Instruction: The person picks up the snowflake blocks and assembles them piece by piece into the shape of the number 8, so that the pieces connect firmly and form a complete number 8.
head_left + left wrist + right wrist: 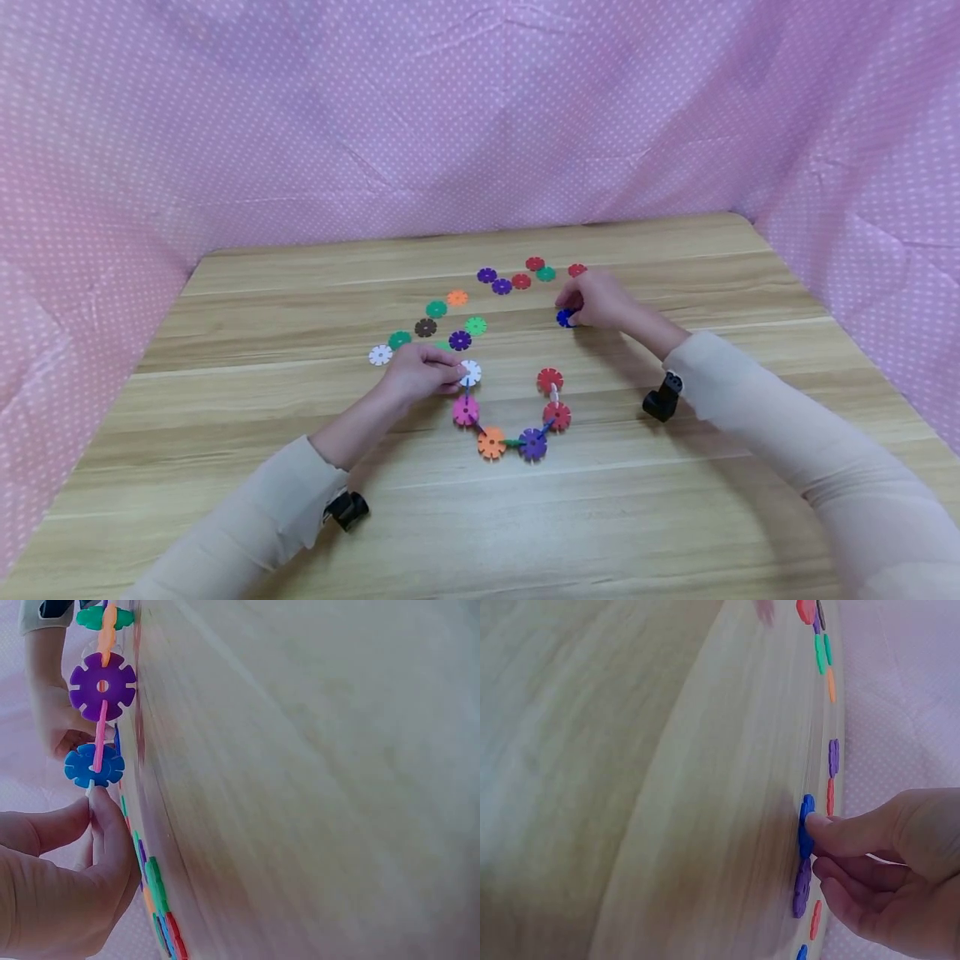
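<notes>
My left hand (423,371) pinches a white notched interlocking disc (471,372) between thumb and fingers. That disc ends a U-shaped chain of linked discs, with a pink disc (466,411), an orange disc (492,443), a purple disc (533,445) and red discs (557,416) alternating with edge-on ones. In the left wrist view a blue disc (94,765) slots in just above the fingertips. Farther right, my right hand (596,300) pinches a loose blue disc (566,317) low at the tabletop. A purple disc (802,889) lies beside it in the right wrist view.
Loose discs lie behind the chain: white (380,355), brown (425,327), orange (457,297) and several green ones at left. Purple (487,275), red (535,263) and green (546,273) discs are at the back. Pink dotted cloth (480,125) surrounds the wooden table (262,317).
</notes>
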Demonstrator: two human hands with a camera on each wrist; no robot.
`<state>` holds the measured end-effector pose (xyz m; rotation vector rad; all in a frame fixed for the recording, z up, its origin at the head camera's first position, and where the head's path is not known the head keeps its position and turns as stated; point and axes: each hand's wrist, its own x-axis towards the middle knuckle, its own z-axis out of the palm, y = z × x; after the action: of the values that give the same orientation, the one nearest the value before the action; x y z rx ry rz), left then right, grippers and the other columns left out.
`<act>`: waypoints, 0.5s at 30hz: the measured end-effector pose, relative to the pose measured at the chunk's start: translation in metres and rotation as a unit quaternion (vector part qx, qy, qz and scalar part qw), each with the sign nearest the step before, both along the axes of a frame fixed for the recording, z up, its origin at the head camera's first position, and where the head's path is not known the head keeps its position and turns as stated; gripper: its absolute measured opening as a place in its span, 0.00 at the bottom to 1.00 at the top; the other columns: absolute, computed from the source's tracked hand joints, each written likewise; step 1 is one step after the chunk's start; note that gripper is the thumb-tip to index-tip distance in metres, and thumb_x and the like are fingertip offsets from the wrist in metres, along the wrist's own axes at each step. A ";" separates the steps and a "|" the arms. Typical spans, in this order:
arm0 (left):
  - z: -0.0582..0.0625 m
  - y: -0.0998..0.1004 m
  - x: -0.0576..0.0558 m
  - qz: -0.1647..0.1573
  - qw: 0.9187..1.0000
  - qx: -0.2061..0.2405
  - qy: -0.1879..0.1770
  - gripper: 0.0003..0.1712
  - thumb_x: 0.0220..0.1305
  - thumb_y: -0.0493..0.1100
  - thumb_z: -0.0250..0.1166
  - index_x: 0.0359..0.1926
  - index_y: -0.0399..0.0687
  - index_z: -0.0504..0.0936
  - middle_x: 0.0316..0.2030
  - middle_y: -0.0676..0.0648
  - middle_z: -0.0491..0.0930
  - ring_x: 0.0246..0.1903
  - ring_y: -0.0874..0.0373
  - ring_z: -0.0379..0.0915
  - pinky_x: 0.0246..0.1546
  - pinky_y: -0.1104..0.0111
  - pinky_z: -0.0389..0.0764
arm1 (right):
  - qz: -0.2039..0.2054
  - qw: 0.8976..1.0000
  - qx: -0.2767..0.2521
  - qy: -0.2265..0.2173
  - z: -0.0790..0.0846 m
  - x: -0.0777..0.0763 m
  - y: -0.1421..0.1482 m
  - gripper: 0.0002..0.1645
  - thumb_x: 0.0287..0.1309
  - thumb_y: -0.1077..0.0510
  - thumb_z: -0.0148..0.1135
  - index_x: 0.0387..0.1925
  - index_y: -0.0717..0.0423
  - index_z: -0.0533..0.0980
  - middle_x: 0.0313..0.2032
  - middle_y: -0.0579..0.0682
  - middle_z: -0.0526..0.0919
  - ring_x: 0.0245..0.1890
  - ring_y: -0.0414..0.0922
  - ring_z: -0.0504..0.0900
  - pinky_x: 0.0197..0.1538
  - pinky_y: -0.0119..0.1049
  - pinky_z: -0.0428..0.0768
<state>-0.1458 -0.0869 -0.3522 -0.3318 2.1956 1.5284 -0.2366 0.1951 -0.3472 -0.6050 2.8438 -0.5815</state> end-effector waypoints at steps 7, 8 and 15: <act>0.001 0.000 0.002 -0.008 1.000 -0.017 0.015 0.10 0.58 0.33 0.67 0.43 0.37 0.84 0.42 0.40 0.86 0.29 0.63 0.81 0.39 0.71 0.86 | 0.009 1.000 -0.002 -0.008 0.001 -0.001 -0.001 0.14 0.49 0.67 0.70 0.41 0.61 0.83 0.42 0.59 0.86 0.43 0.51 0.82 0.52 0.47 0.82; 0.002 0.000 0.002 -0.009 1.000 -0.020 0.016 0.10 0.58 0.33 0.67 0.43 0.37 0.84 0.41 0.40 0.86 0.29 0.63 0.81 0.39 0.71 0.86 | 0.010 1.000 -0.001 -0.010 0.002 -0.001 -0.001 0.14 0.49 0.67 0.71 0.41 0.61 0.83 0.42 0.59 0.86 0.43 0.51 0.81 0.51 0.47 0.82; 0.003 0.000 0.003 -0.008 1.000 -0.019 0.013 0.11 0.58 0.32 0.66 0.43 0.37 0.83 0.41 0.39 0.86 0.29 0.62 0.82 0.38 0.71 0.86 | -0.002 1.000 -0.010 -0.028 0.005 0.000 -0.005 0.10 0.49 0.62 0.73 0.36 0.58 0.83 0.38 0.55 0.86 0.39 0.48 0.80 0.48 0.42 0.81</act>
<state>-0.1425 -0.0870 -0.3494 -0.3081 2.2445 1.4921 -0.2369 0.1897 -0.3426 -0.5783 2.7911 -0.6177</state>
